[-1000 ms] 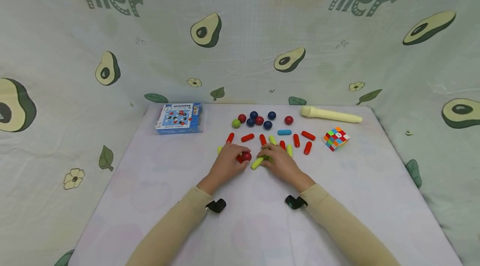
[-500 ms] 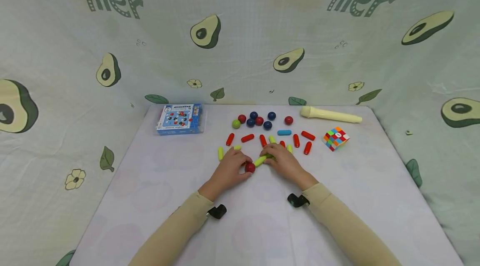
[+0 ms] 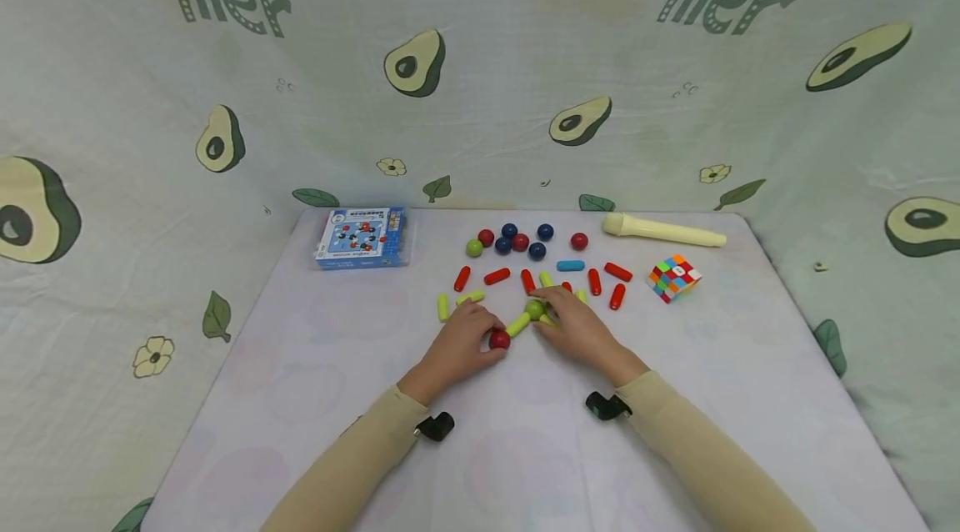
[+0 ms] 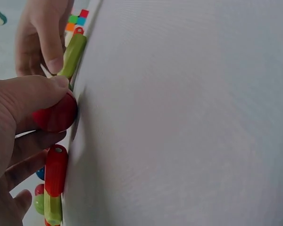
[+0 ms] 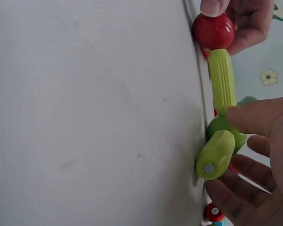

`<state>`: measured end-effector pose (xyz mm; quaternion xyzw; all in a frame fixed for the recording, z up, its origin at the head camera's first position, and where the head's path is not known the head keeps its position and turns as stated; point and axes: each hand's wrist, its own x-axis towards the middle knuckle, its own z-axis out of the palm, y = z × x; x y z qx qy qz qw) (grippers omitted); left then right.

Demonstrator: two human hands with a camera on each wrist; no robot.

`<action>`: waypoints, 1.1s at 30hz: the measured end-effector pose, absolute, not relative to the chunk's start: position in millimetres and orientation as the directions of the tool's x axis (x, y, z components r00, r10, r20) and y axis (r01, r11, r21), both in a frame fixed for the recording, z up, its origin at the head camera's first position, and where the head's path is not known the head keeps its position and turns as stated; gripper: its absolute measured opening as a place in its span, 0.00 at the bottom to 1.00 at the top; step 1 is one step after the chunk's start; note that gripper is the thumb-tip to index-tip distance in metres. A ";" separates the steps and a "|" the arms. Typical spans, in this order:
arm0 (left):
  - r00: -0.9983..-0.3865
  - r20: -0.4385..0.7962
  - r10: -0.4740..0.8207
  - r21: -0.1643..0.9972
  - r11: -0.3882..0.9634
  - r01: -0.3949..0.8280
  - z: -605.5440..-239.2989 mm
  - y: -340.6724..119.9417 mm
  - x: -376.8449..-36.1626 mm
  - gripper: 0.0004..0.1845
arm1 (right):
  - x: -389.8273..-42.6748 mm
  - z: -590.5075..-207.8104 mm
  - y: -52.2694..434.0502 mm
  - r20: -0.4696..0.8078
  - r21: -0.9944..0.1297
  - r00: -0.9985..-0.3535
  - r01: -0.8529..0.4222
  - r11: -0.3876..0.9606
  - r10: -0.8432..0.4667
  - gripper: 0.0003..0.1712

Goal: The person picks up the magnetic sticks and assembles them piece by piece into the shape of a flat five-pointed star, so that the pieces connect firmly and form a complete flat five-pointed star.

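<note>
Gripping, left hand [image 3: 461,344]: thumb and fingers are pinching the red ball [image 3: 500,339].
Gripping, right hand [image 3: 583,333]: fingers are curling round the green ball [image 3: 535,309], the thumb pressing where it is meeting the lime rod [image 3: 518,324].
Red ball: is sitting left of the green ball and nearer the person, low at the table [image 3: 517,465]; I am unable to tell whether it is touching it.
Lime rod: is running between the two balls, one end meeting each.
Second rod [image 5: 216,155]: is projecting rightward from the green ball, a round hole showing in its end.
Loose rods: two lime pieces [image 3: 442,308] are lying just beyond the left hand; red pieces [image 3: 497,276] are lying scattered beyond both hands, a blue one [image 3: 571,265] among them.
Ball cluster: blue balls [image 3: 537,251], red ones [image 3: 520,242] and a single green one [image 3: 474,248] are lying farther back.
Table rear: a blue box [image 3: 358,238] is lying at left; a cream stick [image 3: 663,229] and a colour cube [image 3: 674,278] are lying at right.
</note>
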<state>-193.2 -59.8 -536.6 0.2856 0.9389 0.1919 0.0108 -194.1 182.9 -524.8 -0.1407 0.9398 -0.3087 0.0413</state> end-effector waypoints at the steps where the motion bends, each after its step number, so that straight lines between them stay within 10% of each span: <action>1: -0.838 0.088 0.539 0.360 0.767 0.531 -536.7 -59.4 -192.9 0.20 | -193.2 -524.5 184.2 0.002 -0.586 -0.961 -0.224 0.778 -0.276 0.32; 17: -0.806 0.109 0.581 0.390 0.721 0.573 -532.1 -58.5 -191.7 0.21 | -187.9 -525.8 192.5 -0.024 -0.528 -0.954 -0.242 0.814 -0.299 0.31; 33: -0.775 0.138 0.617 0.375 0.691 0.618 -534.8 -62.7 -193.0 0.18 | -254.8 -512.7 240.0 0.087 -0.603 -0.996 -0.074 0.795 -0.027 0.25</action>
